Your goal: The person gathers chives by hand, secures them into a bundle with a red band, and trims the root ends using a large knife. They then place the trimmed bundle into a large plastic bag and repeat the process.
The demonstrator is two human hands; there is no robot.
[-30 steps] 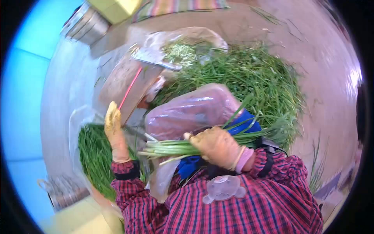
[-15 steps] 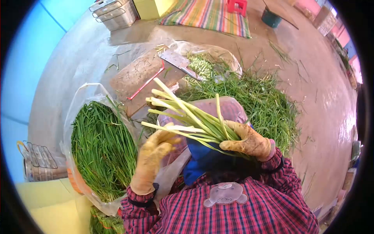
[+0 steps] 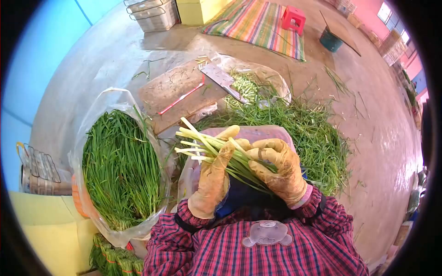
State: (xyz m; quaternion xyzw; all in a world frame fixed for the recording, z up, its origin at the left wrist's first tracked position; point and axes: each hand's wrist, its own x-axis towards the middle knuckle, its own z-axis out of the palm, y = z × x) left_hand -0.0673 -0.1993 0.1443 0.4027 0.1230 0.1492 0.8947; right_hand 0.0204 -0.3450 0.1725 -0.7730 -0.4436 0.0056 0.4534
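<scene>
Green stalks (image 3: 241,166) in right grip (image 3: 282,175)

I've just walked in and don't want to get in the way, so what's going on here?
A person in a checked top is handling a bunch of green stalks with both gloved hands: the right hand grips it, and the left hand is around it nearer the pale ends. A cleaver lies on a board, out of hand. Loose greens are heaped beyond the person's lap, and more stand in a clear bag to the left.
</scene>
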